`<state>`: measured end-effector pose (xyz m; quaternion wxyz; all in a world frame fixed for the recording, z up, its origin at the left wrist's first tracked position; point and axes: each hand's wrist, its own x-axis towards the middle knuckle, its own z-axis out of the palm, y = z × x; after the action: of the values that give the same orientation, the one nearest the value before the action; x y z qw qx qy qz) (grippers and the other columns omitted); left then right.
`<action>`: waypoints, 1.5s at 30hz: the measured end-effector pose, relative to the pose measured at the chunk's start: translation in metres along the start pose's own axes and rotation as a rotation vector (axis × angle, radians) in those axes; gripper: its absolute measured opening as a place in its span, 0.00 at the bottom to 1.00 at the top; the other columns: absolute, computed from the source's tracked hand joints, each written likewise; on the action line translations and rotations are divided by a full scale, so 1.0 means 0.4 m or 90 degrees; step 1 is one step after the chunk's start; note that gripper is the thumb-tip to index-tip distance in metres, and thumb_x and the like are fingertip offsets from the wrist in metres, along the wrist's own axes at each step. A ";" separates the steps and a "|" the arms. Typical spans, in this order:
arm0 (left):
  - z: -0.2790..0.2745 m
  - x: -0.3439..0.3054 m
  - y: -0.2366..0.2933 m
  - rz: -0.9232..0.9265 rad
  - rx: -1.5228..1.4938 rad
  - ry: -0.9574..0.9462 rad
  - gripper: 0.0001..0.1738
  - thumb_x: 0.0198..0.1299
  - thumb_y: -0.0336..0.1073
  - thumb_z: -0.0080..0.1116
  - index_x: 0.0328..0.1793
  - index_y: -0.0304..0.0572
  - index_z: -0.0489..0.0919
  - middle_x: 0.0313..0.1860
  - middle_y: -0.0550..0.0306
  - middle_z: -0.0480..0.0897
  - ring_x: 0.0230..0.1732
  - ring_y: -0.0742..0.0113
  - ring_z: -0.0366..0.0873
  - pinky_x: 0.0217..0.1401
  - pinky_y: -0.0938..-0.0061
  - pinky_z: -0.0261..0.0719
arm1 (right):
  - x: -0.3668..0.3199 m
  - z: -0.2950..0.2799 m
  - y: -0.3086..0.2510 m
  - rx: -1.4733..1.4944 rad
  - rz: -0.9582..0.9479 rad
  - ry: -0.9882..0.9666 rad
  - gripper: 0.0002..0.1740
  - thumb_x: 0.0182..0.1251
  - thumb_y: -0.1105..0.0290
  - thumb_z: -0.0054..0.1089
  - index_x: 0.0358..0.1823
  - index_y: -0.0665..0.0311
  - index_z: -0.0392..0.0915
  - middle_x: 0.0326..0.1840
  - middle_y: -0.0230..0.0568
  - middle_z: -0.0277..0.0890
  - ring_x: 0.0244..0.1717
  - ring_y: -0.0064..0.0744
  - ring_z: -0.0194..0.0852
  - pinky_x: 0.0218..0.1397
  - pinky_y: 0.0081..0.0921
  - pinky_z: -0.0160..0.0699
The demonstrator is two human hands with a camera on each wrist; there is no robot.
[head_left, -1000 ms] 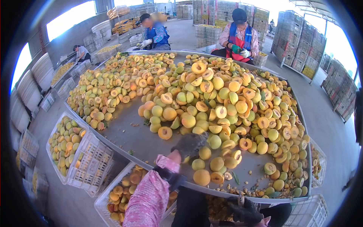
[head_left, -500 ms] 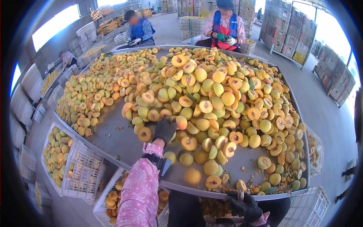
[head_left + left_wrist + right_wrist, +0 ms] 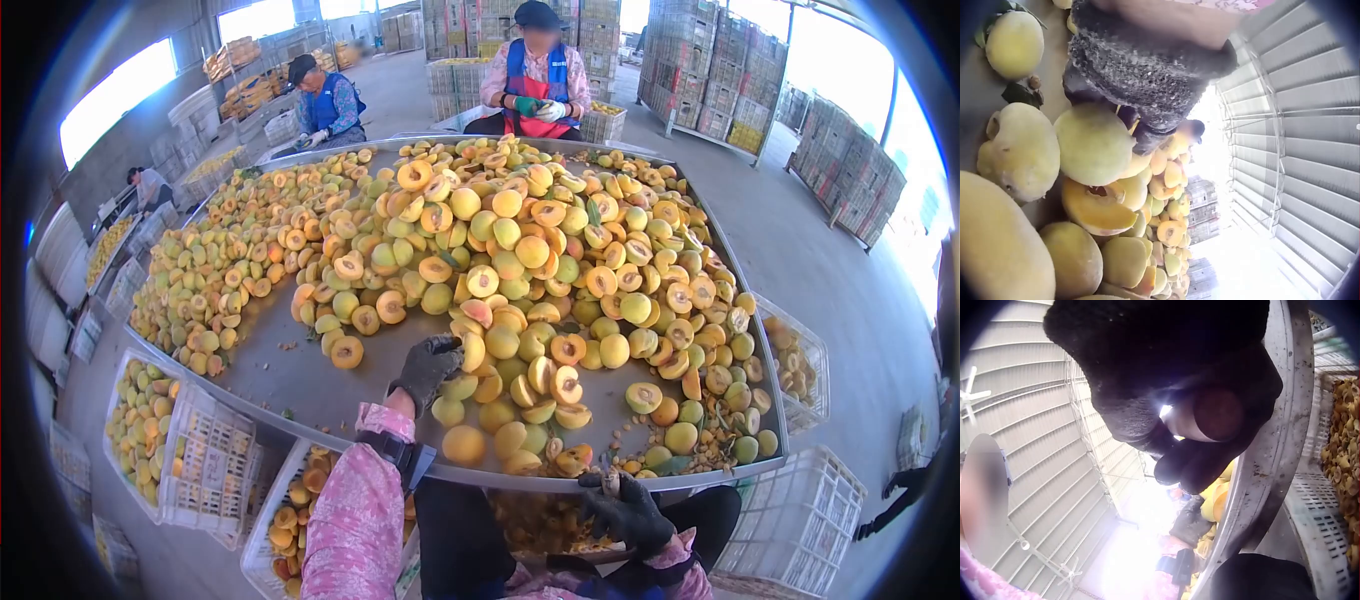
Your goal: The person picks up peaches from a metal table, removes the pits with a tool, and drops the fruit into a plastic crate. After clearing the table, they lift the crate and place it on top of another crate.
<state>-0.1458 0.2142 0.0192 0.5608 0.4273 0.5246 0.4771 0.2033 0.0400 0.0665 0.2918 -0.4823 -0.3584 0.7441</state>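
Note:
Whole and halved yellow peaches (image 3: 505,230) lie heaped on a metal sorting table (image 3: 300,375). Among them, just left of the near cluster, my black-gloved left hand (image 3: 425,370) touches several peaches with its fingers over them. A pale green-yellow peach (image 3: 1094,147) sits right at the glove in the left wrist view. My right hand (image 3: 628,512), also gloved in black, is at the table's near edge. It grips a short tool with a round, rod-like handle (image 3: 1210,415); the glove hides most of this tool.
Loose pits and leaves (image 3: 700,445) lie near the front right. Plastic crates of peaches stand at the left (image 3: 210,455), below the near edge (image 3: 262,540) and at the right (image 3: 805,365). Two people (image 3: 535,85) sit beyond the table, before stacked crates (image 3: 705,65).
My left hand went left to the heap, then came slightly back toward me, and peaches shifted right with it. My right hand stays at the edge with the tool. The head view swung.

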 end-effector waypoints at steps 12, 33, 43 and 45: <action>0.133 0.012 0.023 0.100 0.466 0.157 0.32 0.42 0.43 0.76 0.53 0.37 0.77 0.44 0.52 0.84 0.46 0.57 0.82 0.49 0.67 0.79 | -0.078 -0.033 0.039 -0.015 -0.050 0.017 0.20 0.68 0.66 0.60 0.58 0.66 0.71 0.33 0.36 0.79 0.23 0.20 0.73 0.26 0.17 0.73; 0.432 -0.505 0.027 0.193 0.010 -0.196 0.24 0.71 0.40 0.48 0.68 0.32 0.66 0.59 0.51 0.75 0.59 0.66 0.74 0.60 0.72 0.76 | -0.155 -0.006 0.018 -0.212 -0.039 -0.070 0.15 0.71 0.62 0.54 0.52 0.61 0.69 0.31 0.34 0.75 0.26 0.21 0.73 0.28 0.21 0.72; 0.475 -0.524 -0.106 0.086 -0.187 -0.119 0.22 0.71 0.39 0.45 0.65 0.34 0.68 0.57 0.47 0.77 0.58 0.59 0.75 0.64 0.65 0.73 | -0.112 0.000 0.098 -0.772 -0.312 -0.030 0.12 0.76 0.66 0.36 0.50 0.59 0.70 0.37 0.34 0.71 0.36 0.28 0.71 0.44 0.25 0.69; 0.484 -0.530 -0.100 0.211 0.037 -0.126 0.23 0.73 0.44 0.41 0.65 0.34 0.68 0.57 0.46 0.76 0.59 0.57 0.74 0.65 0.63 0.73 | -0.096 -0.005 0.129 -0.631 -0.449 0.037 0.12 0.72 0.64 0.50 0.41 0.68 0.67 0.31 0.55 0.72 0.33 0.57 0.74 0.34 0.41 0.69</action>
<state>0.0518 0.0026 0.0347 0.5111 0.5686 0.4027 0.5033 0.2145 -0.0190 0.0435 0.2714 -0.4327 -0.7922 0.3340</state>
